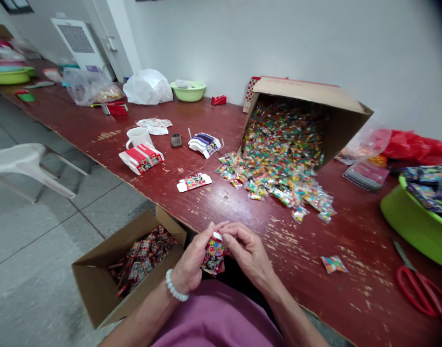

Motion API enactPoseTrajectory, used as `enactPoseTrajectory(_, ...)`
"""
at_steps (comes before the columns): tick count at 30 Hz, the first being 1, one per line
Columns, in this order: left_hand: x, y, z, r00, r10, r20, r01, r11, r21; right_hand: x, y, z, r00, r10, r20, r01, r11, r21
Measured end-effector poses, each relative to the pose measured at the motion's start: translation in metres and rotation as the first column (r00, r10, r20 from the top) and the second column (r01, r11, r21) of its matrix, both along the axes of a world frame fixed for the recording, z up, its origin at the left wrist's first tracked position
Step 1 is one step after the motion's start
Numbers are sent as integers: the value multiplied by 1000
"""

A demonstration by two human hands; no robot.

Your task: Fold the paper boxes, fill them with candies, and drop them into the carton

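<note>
Close to my body, just off the table's front edge, my left hand [194, 260] is closed round a small printed candy box [213, 255]. My right hand [248, 250] pinches the box's white top end between thumb and fingers. What is inside the box is hidden. Ahead lies one flattened box of the same print [194, 182], with a banded stack of red and white boxes [141, 158] beyond it. Small clear candy packets [282, 164] spill from a tipped carton [345, 127]. A lone candy packet [333, 264] rests to the right of my right hand.
Below the table at left, an open carton [94, 289] holds many filled boxes [145, 258]. Red-handled scissors [419, 289] and a green basin [405, 226] are at right. A white mug [139, 137], a phone-like device [176, 140] and a purple-banded stack [204, 143] stand ahead.
</note>
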State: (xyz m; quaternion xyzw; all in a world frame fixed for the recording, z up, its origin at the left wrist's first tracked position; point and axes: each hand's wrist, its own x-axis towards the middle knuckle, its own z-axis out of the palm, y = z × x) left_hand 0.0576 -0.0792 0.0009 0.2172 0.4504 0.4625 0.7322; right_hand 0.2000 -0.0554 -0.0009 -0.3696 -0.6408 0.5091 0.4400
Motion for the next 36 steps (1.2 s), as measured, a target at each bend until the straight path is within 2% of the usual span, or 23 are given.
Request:
enactPoseTrajectory(2, 1, 1, -1, 998, 17, 62, -16, 1000, -15, -2, -6, -3, 999, -35, -10, 35, 996, 80)
enactPoseTrajectory(4, 2, 2, -1, 994, 24, 106, -21, 999, -34, -3, -8, -7, 997, -78, -15, 79, 994, 81)
enactPoseTrajectory(7, 1, 3, 2, 997, 4, 76, -1, 999, -38, -1, -5, -9, 999, -32, 10, 32, 998, -45)
enactPoseTrajectory(9, -1, 3, 4, 999, -17, -30, 17, 1000, 1, 3, 1, -7, 999, 1, 40, 3, 995, -95)
enactPoseTrajectory(10, -2, 3, 5, 995, -23, -97, 26, 999, 30, 6, 4, -5, 998, 1, 65, 4, 997, -76)
enactPoseTrajectory(14, -4, 3, 5, 951, -69, -303, 104, 989, 104, 14, 14, 0, 984, -13, 179, -16, 987, 160)
enactPoseTrajectory(18, -2, 3, 3, 948, -111, -300, 147, 984, 100, 11, 18, 4, 988, 31, 150, -54, 986, 156)
enactPoseTrajectory(20, -2, 2, 3, 961, -103, -258, 129, 988, 88, 10, 18, 9, 990, 49, 129, -68, 987, 144)
enactPoseTrajectory(24, -4, 3, 2, 989, -55, -139, 66, 995, 77, 11, 12, 15, 978, 158, 135, -178, 972, 156)
enactPoseTrajectory(26, -4, 5, 0, 998, -55, -44, 56, 998, 24, 11, 7, 10, 973, 120, 195, -159, 968, 195)
enactPoseTrajectory(29, -3, 6, -8, 998, -40, 40, 41, 999, -29, 8, 1, -4, 958, -9, 287, -66, 965, 252)
enactPoseTrajectory(32, -3, 7, -13, 1000, 12, 8, -12, 1000, 19, 2, 0, -13, 964, 26, 266, -80, 977, 196)
enactPoseTrajectory(34, -8, 7, -11, 997, 49, -58, -48, 999, 26, -1, 3, -15, 974, 49, 223, -79, 988, 129)
enactPoseTrajectory(36, -22, 7, -5, 980, 99, -171, -93, 995, 43, 1, 7, -15, 977, -6, 215, -9, 998, 67)
